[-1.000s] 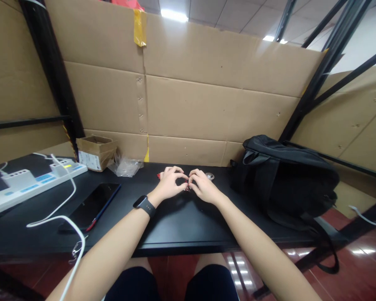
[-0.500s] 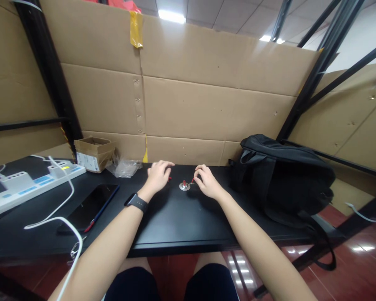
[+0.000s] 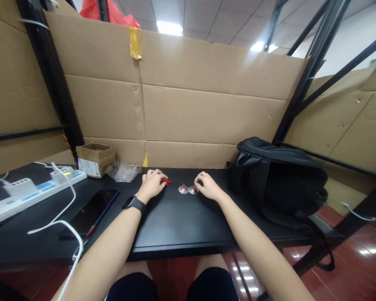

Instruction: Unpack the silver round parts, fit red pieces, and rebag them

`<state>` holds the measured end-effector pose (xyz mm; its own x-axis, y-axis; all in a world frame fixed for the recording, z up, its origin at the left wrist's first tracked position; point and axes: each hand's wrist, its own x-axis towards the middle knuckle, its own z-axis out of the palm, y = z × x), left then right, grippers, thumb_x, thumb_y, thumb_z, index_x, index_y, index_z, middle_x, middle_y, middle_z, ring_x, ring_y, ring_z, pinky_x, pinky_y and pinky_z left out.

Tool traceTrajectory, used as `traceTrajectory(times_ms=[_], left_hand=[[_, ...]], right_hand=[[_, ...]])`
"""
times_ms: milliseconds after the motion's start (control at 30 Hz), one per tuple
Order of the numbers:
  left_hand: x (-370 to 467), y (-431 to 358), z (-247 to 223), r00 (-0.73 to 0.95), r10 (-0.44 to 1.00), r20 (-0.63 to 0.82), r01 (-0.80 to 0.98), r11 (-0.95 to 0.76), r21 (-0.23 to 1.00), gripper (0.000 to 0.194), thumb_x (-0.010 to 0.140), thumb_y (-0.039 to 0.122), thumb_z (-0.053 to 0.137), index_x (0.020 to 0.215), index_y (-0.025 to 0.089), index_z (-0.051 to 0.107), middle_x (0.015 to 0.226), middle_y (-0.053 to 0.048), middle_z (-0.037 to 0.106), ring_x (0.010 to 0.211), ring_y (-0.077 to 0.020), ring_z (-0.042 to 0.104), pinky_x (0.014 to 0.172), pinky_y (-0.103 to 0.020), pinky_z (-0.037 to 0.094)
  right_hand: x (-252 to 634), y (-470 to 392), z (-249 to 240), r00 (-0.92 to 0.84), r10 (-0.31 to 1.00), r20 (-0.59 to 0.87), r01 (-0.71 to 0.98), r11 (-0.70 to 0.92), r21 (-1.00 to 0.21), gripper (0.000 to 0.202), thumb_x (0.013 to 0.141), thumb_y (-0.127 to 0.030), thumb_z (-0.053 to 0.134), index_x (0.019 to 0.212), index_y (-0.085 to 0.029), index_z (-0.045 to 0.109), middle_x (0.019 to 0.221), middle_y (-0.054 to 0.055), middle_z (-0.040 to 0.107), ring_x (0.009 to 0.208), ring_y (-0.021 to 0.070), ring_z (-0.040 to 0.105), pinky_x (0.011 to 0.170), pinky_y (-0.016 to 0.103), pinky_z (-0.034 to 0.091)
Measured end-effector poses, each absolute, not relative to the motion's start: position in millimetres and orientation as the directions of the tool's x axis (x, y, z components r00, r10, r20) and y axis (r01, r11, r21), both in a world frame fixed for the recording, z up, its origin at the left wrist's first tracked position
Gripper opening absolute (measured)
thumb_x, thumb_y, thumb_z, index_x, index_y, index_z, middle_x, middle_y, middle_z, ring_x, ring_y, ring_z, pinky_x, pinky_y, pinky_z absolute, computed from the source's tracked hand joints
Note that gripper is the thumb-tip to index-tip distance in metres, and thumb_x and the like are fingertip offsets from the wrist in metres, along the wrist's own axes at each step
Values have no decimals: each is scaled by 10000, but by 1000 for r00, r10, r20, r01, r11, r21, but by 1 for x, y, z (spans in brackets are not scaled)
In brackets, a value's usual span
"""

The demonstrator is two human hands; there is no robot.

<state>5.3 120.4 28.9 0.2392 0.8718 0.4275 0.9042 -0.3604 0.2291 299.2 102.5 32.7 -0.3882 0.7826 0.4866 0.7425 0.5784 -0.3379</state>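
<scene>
Two small silver finger cymbals lie side by side on the black table (image 3: 175, 225), each with a red loop at its centre. My right hand (image 3: 207, 186) pinches the red loop of the right cymbal (image 3: 192, 191), which rests on or just above the tabletop. Just left of it, the other cymbal (image 3: 183, 190) lies flat with its loop upright, untouched. My left hand (image 3: 152, 182) has its fingertips closed on a bunched red cord (image 3: 166, 181) on the table. The fingers partly hide the cord. A dark watch (image 3: 134, 203) is on the left wrist.
A black backpack (image 3: 278, 179) stands open at the right. To the left are a phone (image 3: 95, 209), a white power strip (image 3: 34, 196) with a loose white cable (image 3: 69, 223), a small cardboard box (image 3: 97, 159) and clear plastic wrap (image 3: 127, 172). A cardboard wall (image 3: 188, 113) closes off the back.
The right hand has brought a second cymbal down next to the first. My left hand has lowered its fingers and closed them on the red cord. The view has tilted up slightly.
</scene>
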Motion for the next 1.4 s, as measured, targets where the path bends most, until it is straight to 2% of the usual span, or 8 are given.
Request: traceTrajectory(times_ms=[100, 233, 333, 433, 667, 1067, 1267, 1400], left_hand=[[1, 121, 33, 174, 872, 458, 920, -310, 241, 280, 893, 357, 532, 1115, 344, 703, 1205, -60, 632, 1161, -293, 480, 923, -441, 373], [-23, 122, 39, -108, 877, 468, 957, -35, 286, 392, 896, 282, 453, 1230, 275, 656, 1325, -120, 593, 1236, -324, 468, 978, -494, 362], [-40, 124, 39, -264, 885, 383, 948, 164, 274, 388, 857, 322, 492, 1176, 240, 696, 1377, -161, 562, 1319, -385, 391, 993, -546, 345], [-47, 126, 36, -312, 901, 302, 937, 239, 256, 339, 829, 288, 492, 1053, 199, 730, 1292, -181, 621, 1274, -386, 432, 981, -560, 345], [-51, 128, 33, -330, 874, 357, 926, 226, 302, 341, 783, 232, 487, 1041, 207, 710, 1324, -170, 605, 1268, -375, 438, 971, -589, 335], [-52, 133, 30, -330, 918, 219, 911, 250, 328, 397, 791, 331, 526, 1128, 172, 666, 1373, -219, 559, 1345, -451, 350, 989, -633, 311], [-41, 122, 42, -330, 831, 448, 919, 173, 355, 491, 847, 325, 478, 1291, 135, 570, 1394, -217, 538, 1297, -398, 397, 987, -593, 343], [-20, 113, 53, -137, 745, 653, 959, -65, 276, 562, 904, 296, 407, 1453, 178, 425, 1532, -141, 431, 1347, -332, 365, 1031, -530, 327]], right_hand=[[303, 105, 32, -367, 779, 508, 730, 580, -362, 80, 844, -143, 622, 891, -201, 651, 991, 57, 578, 960, 199, 562, 906, 354, 442], [308, 109, 31, -360, 775, 519, 723, 583, -370, 95, 836, -144, 625, 909, -198, 653, 978, 55, 574, 919, 192, 561, 872, 346, 451], [310, 110, 31, -355, 776, 521, 721, 582, -376, 94, 833, -151, 634, 911, -198, 656, 968, 52, 573, 900, 187, 559, 860, 342, 453], [310, 108, 33, -350, 778, 521, 718, 580, -384, 98, 829, -151, 642, 914, -197, 659, 965, 49, 575, 896, 184, 559, 856, 338, 453], [311, 109, 32, -345, 784, 517, 705, 580, -408, 108, 821, -154, 656, 921, -191, 665, 966, 46, 580, 877, 177, 563, 829, 328, 457], [310, 106, 35, -340, 784, 520, 695, 581, -423, 121, 810, -158, 669, 927, -191, 673, 966, 45, 590, 863, 171, 568, 817, 318, 464], [307, 102, 40, -344, 752, 562, 671, 616, -413, 116, 814, -130, 640, 907, -194, 670, 970, 44, 593, 863, 167, 574, 817, 310, 464], [305, 101, 41, -349, 749, 564, 669, 620, -409, 120, 806, -119, 639, 895, -195, 670, 962, 42, 592, 860, 167, 570, 815, 308, 463]])
